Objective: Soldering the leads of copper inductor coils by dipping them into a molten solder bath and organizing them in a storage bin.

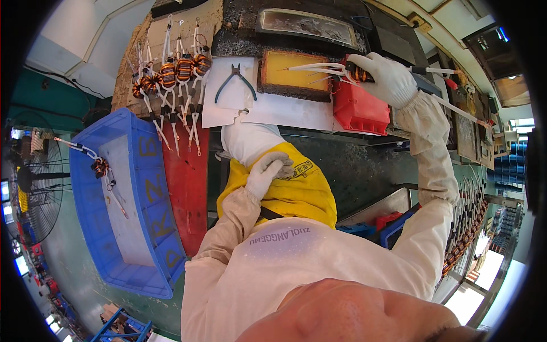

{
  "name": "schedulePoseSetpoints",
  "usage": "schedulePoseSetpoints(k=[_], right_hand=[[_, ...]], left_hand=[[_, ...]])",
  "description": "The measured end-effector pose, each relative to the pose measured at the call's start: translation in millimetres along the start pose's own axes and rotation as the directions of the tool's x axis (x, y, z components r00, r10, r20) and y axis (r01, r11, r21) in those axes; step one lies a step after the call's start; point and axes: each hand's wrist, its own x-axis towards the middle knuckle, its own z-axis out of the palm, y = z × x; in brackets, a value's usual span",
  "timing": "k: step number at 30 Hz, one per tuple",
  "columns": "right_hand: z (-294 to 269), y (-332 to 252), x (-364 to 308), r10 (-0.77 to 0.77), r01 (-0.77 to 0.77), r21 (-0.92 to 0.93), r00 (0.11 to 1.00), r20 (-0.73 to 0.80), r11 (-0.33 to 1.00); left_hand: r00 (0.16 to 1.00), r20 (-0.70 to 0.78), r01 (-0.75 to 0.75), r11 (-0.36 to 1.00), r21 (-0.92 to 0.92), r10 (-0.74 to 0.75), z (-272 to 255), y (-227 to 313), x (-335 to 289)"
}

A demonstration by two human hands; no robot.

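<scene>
My right hand (379,80), in a white glove, is closed around a copper-wound ring coil (360,73). The coil's white-sleeved leads (322,66) point left over a shallow brown-rimmed tray (293,89) with a yellow surface inside. Whether the lead tips touch that surface I cannot tell. Just below this hand stands a red plastic box (360,111). My left hand (265,175), gloved too, lies on the yellow cloth (302,196) over my lap with its fingers loosely laid out and nothing visible in them. Cutting pliers (236,85) with dark green handles lie left of the tray.
Several ring coils (168,74) lie in a row on the bench's left. A blue bin (176,251) at left holds one coil (101,167). Behind the tray is a rectangular metal-framed pan (307,27). More coils (464,231) line a rack at right. A fan (37,176) stands far left.
</scene>
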Motion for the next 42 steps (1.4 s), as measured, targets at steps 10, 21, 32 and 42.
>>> schedulePoseSetpoints(k=[10,21,32,42], right_hand=[[7.6,4.8,9.6,0.0,0.004,-0.058,0.998,0.069,0.998],[-10.3,16.8,-4.9,0.124,-0.126,0.074,0.992,0.031,0.989],[81.6,85.7,-15.8,0.398,-0.283,0.481,0.904,-0.154,0.83],[98.9,91.3,1.3,0.392,-0.296,0.45,0.91,-0.137,0.843]], left_hand=[[0.999,-0.016,0.029,1.0,-0.011,-0.029,2.7,4.5,0.2],[0.999,-0.024,0.029,0.999,-0.037,-0.03,-2.3,2.8,2.2],[0.996,-0.07,0.052,0.999,-0.006,-0.052,1.8,2.0,1.7],[0.987,-0.14,0.104,0.973,0.205,-0.076,29.3,15.3,6.1]])
